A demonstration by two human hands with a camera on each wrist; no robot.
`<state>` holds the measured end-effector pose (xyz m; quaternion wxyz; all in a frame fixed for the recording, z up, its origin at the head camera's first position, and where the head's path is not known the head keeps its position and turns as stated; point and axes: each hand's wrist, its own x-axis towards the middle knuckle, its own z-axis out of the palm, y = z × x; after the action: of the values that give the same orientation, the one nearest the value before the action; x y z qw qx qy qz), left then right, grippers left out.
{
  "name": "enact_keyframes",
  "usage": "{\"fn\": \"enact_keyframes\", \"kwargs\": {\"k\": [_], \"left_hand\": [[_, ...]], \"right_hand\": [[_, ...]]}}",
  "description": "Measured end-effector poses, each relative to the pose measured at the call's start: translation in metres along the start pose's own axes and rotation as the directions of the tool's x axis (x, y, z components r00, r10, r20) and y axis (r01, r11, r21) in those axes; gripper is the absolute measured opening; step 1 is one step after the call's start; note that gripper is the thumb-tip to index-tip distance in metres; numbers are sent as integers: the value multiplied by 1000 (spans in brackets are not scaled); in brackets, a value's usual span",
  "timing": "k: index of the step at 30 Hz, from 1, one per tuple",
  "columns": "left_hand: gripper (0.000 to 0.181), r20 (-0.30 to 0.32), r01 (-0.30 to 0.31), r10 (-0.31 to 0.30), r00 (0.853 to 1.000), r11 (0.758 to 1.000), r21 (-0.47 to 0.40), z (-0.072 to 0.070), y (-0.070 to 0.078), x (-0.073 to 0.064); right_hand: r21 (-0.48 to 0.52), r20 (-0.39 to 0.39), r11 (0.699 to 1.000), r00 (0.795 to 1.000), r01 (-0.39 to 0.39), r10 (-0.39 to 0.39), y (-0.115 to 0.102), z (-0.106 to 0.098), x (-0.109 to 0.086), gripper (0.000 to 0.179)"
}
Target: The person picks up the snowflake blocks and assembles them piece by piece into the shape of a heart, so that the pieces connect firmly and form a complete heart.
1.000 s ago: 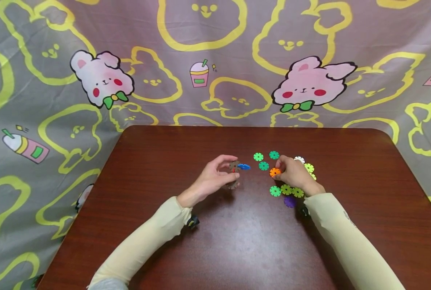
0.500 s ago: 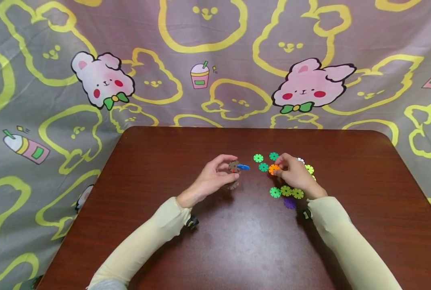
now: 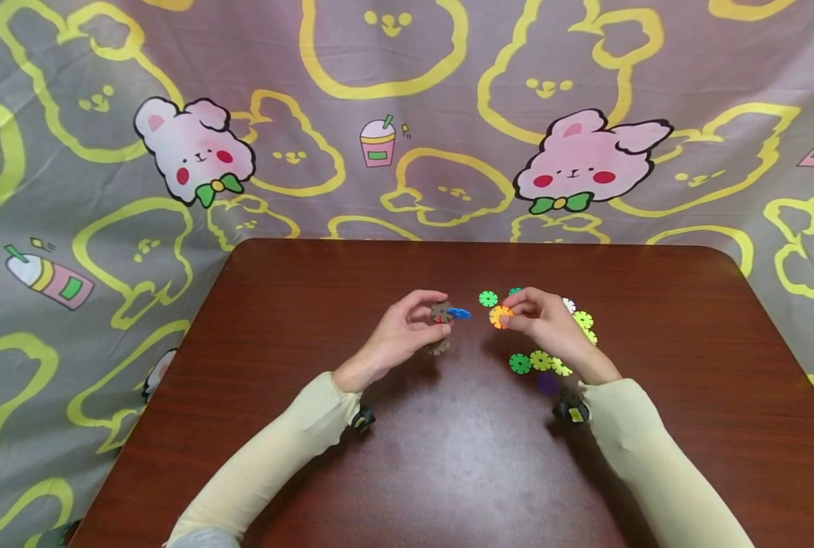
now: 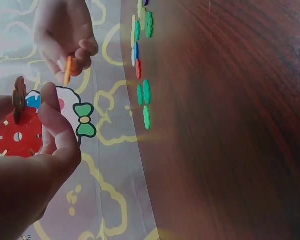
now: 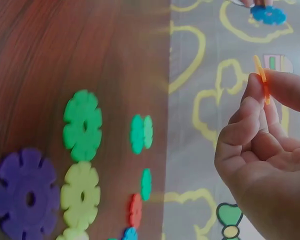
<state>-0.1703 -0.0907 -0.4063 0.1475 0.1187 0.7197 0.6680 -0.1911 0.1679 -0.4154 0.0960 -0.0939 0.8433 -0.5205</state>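
My left hand (image 3: 404, 329) grips a small cluster of joined notched plastic discs. Of this cluster I see a brown disc (image 3: 441, 313), a blue disc (image 3: 459, 313) jutting to the right, and a red disc (image 4: 20, 134) that shows large in the left wrist view. Between thumb and index finger, my right hand (image 3: 550, 326) pinches an orange notched disc (image 3: 498, 317), seen edge-on in the right wrist view. A short gap separates the orange disc from the blue one. Fingers cover part of the cluster.
Loose notched discs lie flat on the brown table (image 3: 407, 472) around my right hand. Among them are a light green disc (image 3: 488, 298), a purple disc (image 3: 547, 383), a white disc (image 3: 569, 304) and several yellow-green ones. A patterned cloth (image 3: 448, 129) hangs behind the table.
My right hand has moved left with the orange disc, closer to the cluster, and now overlaps the green discs behind it. The left hand has stayed almost still.
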Motion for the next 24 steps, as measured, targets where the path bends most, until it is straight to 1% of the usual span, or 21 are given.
{"fn": "enact_keyframes", "kwargs": {"k": [2,8,13,19,24], "left_hand": [[46,-6,-2,2,1000,1000,3,0,0,0],[44,-20,-9,9,1000,1000,15,0,1,0],[43,-21,-22,23,1000,999,29,-1,2,0],[42,-17,-23,24,1000,999,45,-1,2,-1],[40,-4,-16,16,1000,1000,17,0,3,0]], "right_hand": [[13,2,1000,1000,6,-6,-4,2,-1,26],[36,-14,998,998,58,-57,-12,8,-3,25],[54,-10,995,997,79,-79,-18,10,-6,25],[68,-1,994,997,81,-81,-23,13,-6,26],[83,-11,994,998,69,-68,-26,16,-5,26]]}}
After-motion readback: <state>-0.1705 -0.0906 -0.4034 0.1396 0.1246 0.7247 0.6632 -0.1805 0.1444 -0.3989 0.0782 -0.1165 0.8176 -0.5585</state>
